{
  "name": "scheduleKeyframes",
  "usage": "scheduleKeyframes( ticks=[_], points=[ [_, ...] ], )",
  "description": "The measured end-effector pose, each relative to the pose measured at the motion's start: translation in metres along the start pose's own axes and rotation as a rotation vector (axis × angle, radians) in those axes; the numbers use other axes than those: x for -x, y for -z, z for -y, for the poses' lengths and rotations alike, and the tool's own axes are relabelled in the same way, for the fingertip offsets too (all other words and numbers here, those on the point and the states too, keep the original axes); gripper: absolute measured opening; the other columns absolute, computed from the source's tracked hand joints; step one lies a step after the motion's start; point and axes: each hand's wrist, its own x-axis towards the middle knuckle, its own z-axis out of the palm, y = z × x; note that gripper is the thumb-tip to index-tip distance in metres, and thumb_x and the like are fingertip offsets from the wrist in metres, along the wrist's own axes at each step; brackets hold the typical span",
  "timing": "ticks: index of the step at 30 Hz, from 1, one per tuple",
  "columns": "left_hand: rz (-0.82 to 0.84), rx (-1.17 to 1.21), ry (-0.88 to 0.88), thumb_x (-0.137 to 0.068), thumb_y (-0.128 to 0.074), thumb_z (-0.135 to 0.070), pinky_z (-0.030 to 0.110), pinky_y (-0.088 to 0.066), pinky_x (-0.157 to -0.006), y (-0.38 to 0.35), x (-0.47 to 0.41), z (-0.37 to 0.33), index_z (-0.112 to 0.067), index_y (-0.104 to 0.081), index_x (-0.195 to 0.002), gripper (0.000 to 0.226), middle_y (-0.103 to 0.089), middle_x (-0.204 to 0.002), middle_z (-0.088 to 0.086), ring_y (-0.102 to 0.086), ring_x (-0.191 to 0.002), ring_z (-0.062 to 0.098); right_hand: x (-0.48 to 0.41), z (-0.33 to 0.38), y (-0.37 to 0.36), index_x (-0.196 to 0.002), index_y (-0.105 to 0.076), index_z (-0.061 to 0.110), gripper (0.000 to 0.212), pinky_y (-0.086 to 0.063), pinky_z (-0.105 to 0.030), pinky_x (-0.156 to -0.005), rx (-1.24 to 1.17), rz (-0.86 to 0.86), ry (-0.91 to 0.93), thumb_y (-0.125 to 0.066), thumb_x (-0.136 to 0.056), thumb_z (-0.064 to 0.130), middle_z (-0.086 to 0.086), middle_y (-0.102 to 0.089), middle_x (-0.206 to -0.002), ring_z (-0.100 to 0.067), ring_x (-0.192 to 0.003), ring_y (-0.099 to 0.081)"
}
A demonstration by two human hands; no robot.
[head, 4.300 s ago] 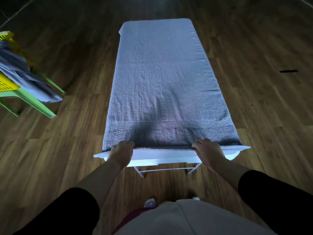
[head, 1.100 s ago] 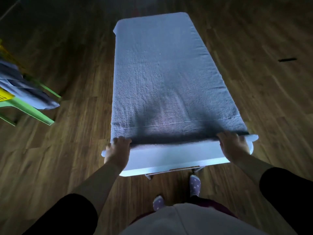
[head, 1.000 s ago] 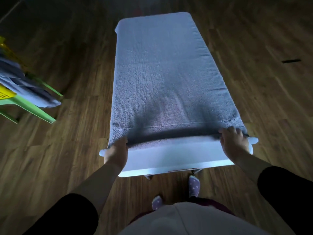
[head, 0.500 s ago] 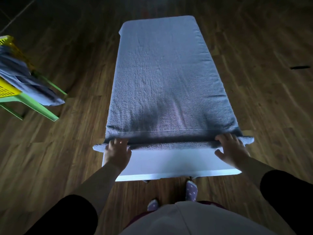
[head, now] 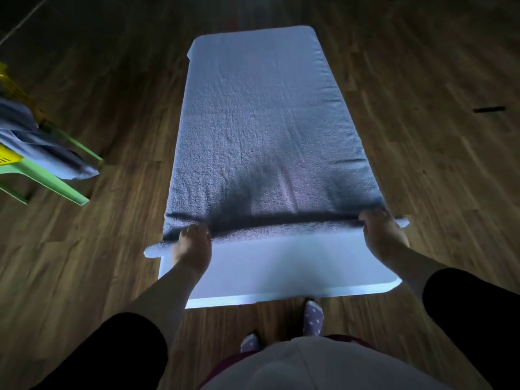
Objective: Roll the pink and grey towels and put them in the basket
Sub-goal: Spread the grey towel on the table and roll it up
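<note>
A grey towel [head: 267, 130] lies lengthwise along a narrow white table [head: 281, 271]. Its near end is turned over into a low roll [head: 281, 225] that runs across the table's width. My left hand [head: 192, 246] grips the left end of that roll, fingers curled over it. My right hand [head: 382, 235] grips the right end near the table's right edge. A bare white strip of table shows between the roll and me. The yellow basket [head: 8, 159] sits at the far left edge, partly cut off.
A green plastic stool [head: 50, 178] at the left carries the basket, with a grey-blue cloth [head: 42, 153] draped over it. Dark wooden floor surrounds the table. My socked feet [head: 312, 319] stand below the table's near edge. A small dark object [head: 489, 109] lies on the floor at right.
Both hands have pushed the towel's near end away from me, turning it over into a roll. The bare white strip of table near me has grown wider.
</note>
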Motion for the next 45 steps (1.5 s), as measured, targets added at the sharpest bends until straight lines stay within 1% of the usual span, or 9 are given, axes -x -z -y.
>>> scheduleKeyframes(
  ticks=[6, 9, 14, 18, 24, 29, 35, 40, 45],
  points=[
    [0.144, 0.02, -0.183, -0.085, -0.065, -0.014, 0.049, -0.041, -0.104, -0.008, 0.005, 0.023, -0.005, -0.046, -0.136, 0.055, -0.048, -0.134, 0.016, -0.044, -0.125, 0.035, 0.001, 0.006, -0.006, -0.111, -0.058, 0.012, 0.038, -0.046, -0.045, -0.086, 0.157, 0.085, 0.106, -0.066, -0.074, 0.01, -0.013, -0.054, -0.114, -0.037, -0.102, -0.053],
    [0.094, -0.014, -0.186, -0.08, -0.062, 0.003, 0.055, -0.047, -0.094, -0.005, -0.006, 0.035, -0.001, -0.056, -0.124, 0.045, -0.054, -0.122, 0.022, -0.05, -0.114, 0.04, -0.01, 0.001, -0.003, -0.104, -0.063, 0.005, 0.037, -0.05, -0.046, -0.08, 0.293, 0.025, 0.263, -0.07, -0.068, -0.001, -0.019, -0.064, -0.099, -0.041, -0.085, -0.059],
    [-0.068, -0.177, -0.128, -0.082, -0.067, -0.01, 0.054, -0.051, -0.079, 0.006, -0.023, 0.04, -0.01, -0.065, -0.106, 0.023, -0.06, -0.107, 0.018, -0.053, -0.097, 0.041, -0.027, 0.007, 0.01, -0.102, -0.06, 0.02, 0.027, -0.047, -0.043, -0.075, 0.461, -0.004, 0.165, -0.065, -0.077, 0.011, -0.006, -0.062, -0.102, -0.033, -0.097, -0.057],
    [-0.062, -0.007, 0.031, -0.09, -0.056, -0.009, 0.046, -0.049, -0.073, 0.015, -0.033, 0.023, -0.009, -0.06, -0.103, 0.014, -0.06, -0.1, 0.017, -0.057, -0.094, 0.038, -0.032, 0.017, 0.007, -0.1, -0.058, 0.015, 0.021, -0.039, -0.032, -0.056, 0.295, -0.044, 0.128, -0.054, -0.084, 0.002, -0.01, -0.058, -0.101, -0.033, -0.093, -0.055],
    [-0.015, -0.161, -0.166, -0.066, -0.074, -0.009, 0.046, -0.05, -0.088, 0.002, -0.034, 0.03, -0.013, -0.068, -0.108, 0.043, -0.066, -0.109, 0.011, -0.061, -0.096, 0.036, -0.046, 0.017, -0.005, -0.109, -0.06, 0.007, 0.038, -0.051, -0.045, -0.083, 0.223, 0.049, 0.197, -0.067, -0.071, 0.005, -0.013, -0.059, -0.104, -0.036, -0.101, -0.057],
    [-0.001, -0.179, -0.121, -0.084, -0.055, -0.007, 0.041, -0.048, -0.089, 0.014, -0.048, 0.03, -0.014, -0.063, -0.11, 0.028, -0.067, -0.107, 0.009, -0.062, -0.099, 0.032, -0.064, 0.02, 0.008, -0.109, -0.056, 0.013, 0.033, -0.051, -0.041, -0.077, 0.178, 0.072, 0.23, -0.055, -0.079, 0.001, -0.011, -0.068, -0.091, -0.035, -0.087, -0.065],
    [0.285, -0.239, -0.082, -0.093, -0.043, -0.031, 0.04, -0.047, -0.091, 0.025, -0.062, 0.033, -0.016, -0.06, -0.104, 0.025, -0.066, -0.111, 0.008, -0.06, -0.104, 0.031, -0.079, 0.012, 0.024, -0.101, -0.038, 0.034, 0.014, -0.043, -0.047, -0.086, 0.25, 0.401, 0.08, -0.042, -0.09, 0.042, 0.007, -0.059, -0.099, -0.024, -0.091, -0.057],
    [-0.072, -0.127, -0.06, -0.082, -0.06, -0.011, 0.047, -0.053, -0.075, 0.022, -0.055, 0.03, -0.013, -0.063, -0.097, 0.016, -0.062, -0.102, 0.011, -0.058, -0.098, 0.035, -0.083, 0.004, 0.02, -0.093, -0.057, 0.025, 0.012, -0.049, -0.041, -0.075, 0.274, -0.053, 0.183, -0.063, -0.083, 0.027, -0.005, -0.059, -0.102, -0.033, -0.093, -0.058],
    [0.025, -0.062, -0.162, -0.086, -0.059, -0.024, 0.045, -0.053, -0.086, 0.007, -0.043, 0.03, -0.005, -0.064, -0.111, 0.031, -0.064, -0.109, 0.014, -0.059, -0.104, 0.034, -0.062, 0.013, 0.004, -0.09, -0.066, 0.012, 0.018, -0.05, -0.038, -0.066, 0.148, -0.046, 0.292, -0.058, -0.081, 0.025, -0.009, -0.062, -0.086, -0.034, -0.081, -0.062]
  ],
)
